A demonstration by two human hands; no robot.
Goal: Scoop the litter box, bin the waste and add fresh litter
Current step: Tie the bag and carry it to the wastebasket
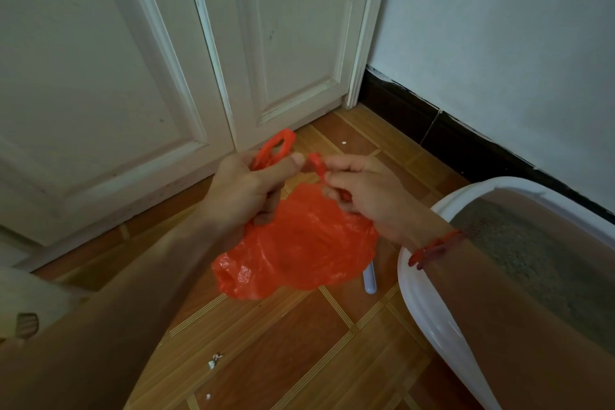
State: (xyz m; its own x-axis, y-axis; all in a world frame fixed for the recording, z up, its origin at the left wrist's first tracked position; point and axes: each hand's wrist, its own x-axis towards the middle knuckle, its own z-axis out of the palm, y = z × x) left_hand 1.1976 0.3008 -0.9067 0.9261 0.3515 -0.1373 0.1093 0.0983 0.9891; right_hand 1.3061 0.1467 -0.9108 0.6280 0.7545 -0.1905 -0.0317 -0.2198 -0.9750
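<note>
left hand point(244, 188) gripping one twisted handle of the orange plastic bag point(299, 250), right hand point(362, 191) pinching the other handle, bag body hanging just below both hands over the wood-pattern floor point(299, 359), white litter box point(432, 309) with grey litter point(532, 260) under the right forearm

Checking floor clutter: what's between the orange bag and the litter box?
Head view: a white rod-like piece lies on the floor between the orange bag and the litter box, its upper end hidden behind the bag. What it is cannot be told.
</note>
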